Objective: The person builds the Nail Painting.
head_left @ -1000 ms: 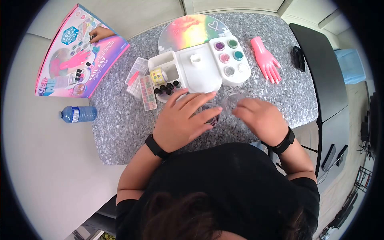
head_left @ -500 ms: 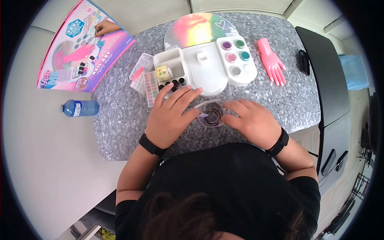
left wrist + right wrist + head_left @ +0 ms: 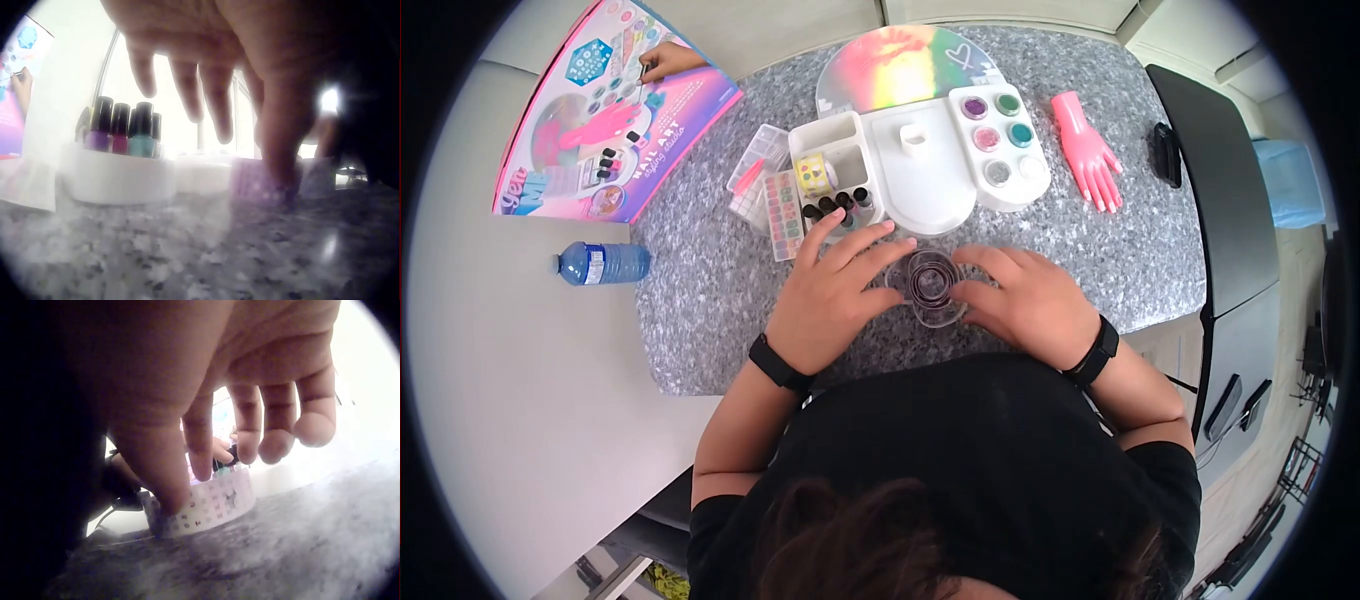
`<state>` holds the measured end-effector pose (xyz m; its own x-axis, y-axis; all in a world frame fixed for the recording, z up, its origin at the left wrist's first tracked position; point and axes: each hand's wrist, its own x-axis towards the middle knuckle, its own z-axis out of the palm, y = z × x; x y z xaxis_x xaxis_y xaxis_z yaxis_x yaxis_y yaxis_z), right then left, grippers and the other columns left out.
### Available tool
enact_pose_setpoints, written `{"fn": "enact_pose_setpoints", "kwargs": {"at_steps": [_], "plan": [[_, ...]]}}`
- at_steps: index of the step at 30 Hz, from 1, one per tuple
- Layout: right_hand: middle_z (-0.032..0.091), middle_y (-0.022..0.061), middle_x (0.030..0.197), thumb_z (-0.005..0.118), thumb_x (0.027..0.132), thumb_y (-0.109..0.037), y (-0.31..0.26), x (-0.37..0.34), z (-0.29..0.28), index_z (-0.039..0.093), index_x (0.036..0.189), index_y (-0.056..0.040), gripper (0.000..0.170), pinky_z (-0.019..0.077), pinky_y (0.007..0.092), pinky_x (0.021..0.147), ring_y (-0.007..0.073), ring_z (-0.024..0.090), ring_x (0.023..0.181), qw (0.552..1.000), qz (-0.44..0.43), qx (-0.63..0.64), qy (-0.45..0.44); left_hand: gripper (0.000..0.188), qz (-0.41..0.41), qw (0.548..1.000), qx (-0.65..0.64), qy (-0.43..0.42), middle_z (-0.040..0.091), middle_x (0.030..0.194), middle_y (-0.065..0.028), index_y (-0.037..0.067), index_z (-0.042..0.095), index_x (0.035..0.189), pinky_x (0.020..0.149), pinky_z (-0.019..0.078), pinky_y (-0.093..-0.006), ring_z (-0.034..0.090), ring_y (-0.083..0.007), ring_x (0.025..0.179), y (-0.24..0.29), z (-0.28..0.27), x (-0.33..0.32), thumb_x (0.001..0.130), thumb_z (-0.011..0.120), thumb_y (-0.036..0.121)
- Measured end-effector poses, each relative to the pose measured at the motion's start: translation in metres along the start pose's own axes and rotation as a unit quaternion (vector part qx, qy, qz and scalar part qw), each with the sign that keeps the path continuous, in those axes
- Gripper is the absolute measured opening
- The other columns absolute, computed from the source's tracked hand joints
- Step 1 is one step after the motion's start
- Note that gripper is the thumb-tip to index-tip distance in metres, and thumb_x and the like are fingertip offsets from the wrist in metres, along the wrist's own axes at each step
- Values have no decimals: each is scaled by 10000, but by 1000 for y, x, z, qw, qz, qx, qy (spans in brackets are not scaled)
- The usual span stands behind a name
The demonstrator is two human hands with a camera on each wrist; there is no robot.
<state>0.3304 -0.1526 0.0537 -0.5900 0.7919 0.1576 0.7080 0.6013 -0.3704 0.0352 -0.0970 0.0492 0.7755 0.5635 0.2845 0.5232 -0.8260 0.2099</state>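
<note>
A translucent coiled strip [image 3: 933, 285] with small printed marks lies on the granite-patterned table, its loops nested inside a wider outer ring. My left hand [image 3: 827, 290] is spread at its left side, thumb touching the outer loop and the other fingers extended toward the polish bottles. From the right, my right hand [image 3: 1035, 300] reaches in with fairly straight fingers; its thumb presses the outside of the strip and the index fingertip is right at the rim. The right wrist view shows the strip [image 3: 219, 506] standing on edge. In the left wrist view, purplish strip [image 3: 253, 181] shows behind the thumb.
Behind the hands stands a white nail studio tray [image 3: 925, 190] with polish bottles [image 3: 842, 203], a yellow roll [image 3: 812, 175] and glitter pots [image 3: 985, 138]. A pink model hand [image 3: 1088, 155] lies to the right. Sticker sheet [image 3: 783, 215], box [image 3: 615, 110] and water bottle [image 3: 605, 263] are left.
The right hand first held a loose translucent part off to the right, then came down beside the coil. The wide outer loop between the hands has since drawn in closer around the coil.
</note>
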Motion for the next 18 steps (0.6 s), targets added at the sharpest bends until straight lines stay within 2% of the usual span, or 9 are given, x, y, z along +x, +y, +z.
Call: {"fn": "enact_pose_setpoints", "kwargs": {"at_steps": [3, 5, 11, 16, 18], "plan": [[654, 64, 1318, 852, 865, -224, 1, 4, 4, 772, 1180, -180, 328, 600, 438, 926, 290, 702, 1101, 1000, 7, 27, 11, 65, -4, 1000, -10, -4, 725, 1487, 42, 251, 814, 841, 1299, 362, -585, 602, -244, 1464, 2, -1, 0, 817, 874, 242], [640, 60, 1192, 846, 869, -215, 3, 6, 6, 770, 1132, -179, 276, 605, 443, 877, 292, 701, 1031, 1000, -5, 17, 6, 71, -6, 1000, -12, -10, 725, 1488, 41, 248, 806, 826, 1300, 363, -585, 601, -253, 1466, 1, -4, -2, 809, 875, 245], [620, 66, 1030, 827, 884, -219, 9, 7, 19, 727, 1006, -146, 173, 599, 450, 815, 290, 697, 963, 999, 42, 3, 26, 108, -8, 998, -38, -41, 717, 1502, 31, 233, 782, 789, 1305, 360, -586, 582, -270, 1489, 1, -12, -9, 780, 887, 258], [632, 75, 1034, 821, 892, -209, 7, 13, 28, 720, 1021, -135, 179, 601, 459, 828, 296, 703, 958, 1000, 10, 7, 19, 137, 8, 997, -72, -1, 687, 1550, 22, 225, 776, 809, 1306, 357, -589, 568, -272, 1504, 12, 12, -3, 778, 897, 279], [638, 77, 1043, 818, 895, -206, 5, 16, 27, 715, 1042, -132, 194, 602, 461, 833, 296, 706, 963, 1000, 1, 5, 8, 152, 22, 999, -9, 32, 659, 1590, 14, 220, 778, 852, 1310, 339, -596, 545, -276, 1526, 13, 22, 4, 797, 896, 299]]}}
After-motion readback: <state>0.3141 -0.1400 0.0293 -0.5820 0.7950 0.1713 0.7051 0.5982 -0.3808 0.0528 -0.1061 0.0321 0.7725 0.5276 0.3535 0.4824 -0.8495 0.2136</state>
